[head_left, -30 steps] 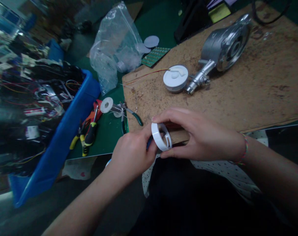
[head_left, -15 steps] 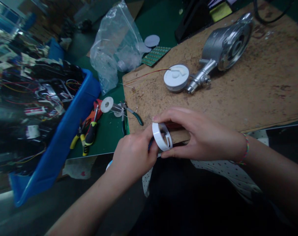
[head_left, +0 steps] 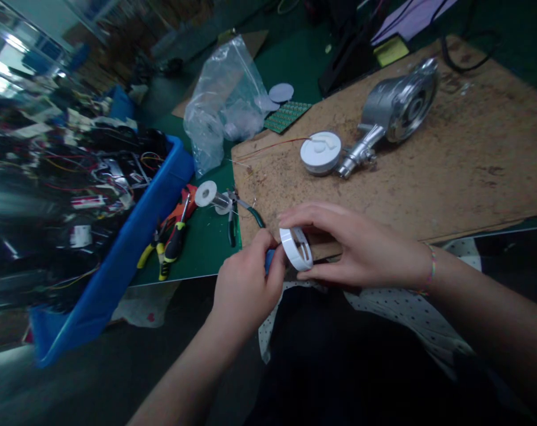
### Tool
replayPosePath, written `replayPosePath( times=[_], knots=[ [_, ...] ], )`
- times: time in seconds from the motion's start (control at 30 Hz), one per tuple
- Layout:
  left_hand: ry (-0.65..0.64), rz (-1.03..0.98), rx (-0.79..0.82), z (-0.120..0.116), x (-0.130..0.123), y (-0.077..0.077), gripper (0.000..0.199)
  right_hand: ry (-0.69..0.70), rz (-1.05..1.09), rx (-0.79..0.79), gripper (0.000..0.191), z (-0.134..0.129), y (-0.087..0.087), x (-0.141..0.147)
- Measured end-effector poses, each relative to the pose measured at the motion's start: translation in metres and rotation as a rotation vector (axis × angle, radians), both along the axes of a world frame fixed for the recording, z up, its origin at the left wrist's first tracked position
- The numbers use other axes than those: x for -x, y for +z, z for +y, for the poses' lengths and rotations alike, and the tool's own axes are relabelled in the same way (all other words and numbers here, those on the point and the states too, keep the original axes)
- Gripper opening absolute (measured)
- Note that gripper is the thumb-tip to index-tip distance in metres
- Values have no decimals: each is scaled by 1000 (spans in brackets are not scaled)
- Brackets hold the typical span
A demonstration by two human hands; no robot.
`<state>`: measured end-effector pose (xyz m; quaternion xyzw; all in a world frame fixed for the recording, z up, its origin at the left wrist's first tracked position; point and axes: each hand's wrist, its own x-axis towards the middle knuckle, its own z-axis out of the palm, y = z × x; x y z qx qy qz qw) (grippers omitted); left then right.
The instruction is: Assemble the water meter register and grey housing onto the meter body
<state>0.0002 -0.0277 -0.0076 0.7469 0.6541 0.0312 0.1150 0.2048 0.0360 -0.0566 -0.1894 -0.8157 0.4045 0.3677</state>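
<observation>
My right hand (head_left: 348,245) grips a white plastic ring (head_left: 296,249) by its rim, fingers over the top and thumb below. A slot shows in the ring's wall, and the ring stands tilted over the board's front edge. Close against its left side is my left hand (head_left: 251,275), closed around a blue object (head_left: 269,260). Only a small blue part shows between thumb and forefinger; its kind is hidden. Beyond the hands, a round white disc-shaped part (head_left: 320,152) with thin red wires lies on the brown board (head_left: 463,171), beside a silver metal housing (head_left: 395,109).
Left of the board lie green-handled pliers (head_left: 248,213), a solder wire spool (head_left: 213,197) and yellow-black handled tools (head_left: 173,242). A blue bin (head_left: 113,260) full of wired parts stands at far left. Behind are a clear plastic bag (head_left: 226,97) and a green circuit panel (head_left: 288,116).
The view has shifted slightly, so the bench appears lower and further right. Both hands stay together at the white ring; more of the blue object shows in my left hand.
</observation>
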Motion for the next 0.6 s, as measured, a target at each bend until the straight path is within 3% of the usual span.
replayPosePath(
  times=[0.2, 0.33, 0.43, 0.6],
  knots=[
    [194, -283, -92, -21, 0, -7, 18, -86, -123, -34, 64, -7, 0, 1],
    [152, -429, -101, -24, -1, -8, 17, -85, -106, -51, 63, -8, 1, 3],
    [-23, -266, -73, -16, 3, -2, 30, -96, -85, -22, 63, -7, 1, 4],
    [-231, 126, -31, -3, 7, 10, 30, -97, -102, 87, 76, -7, 3, 6]
  ],
)
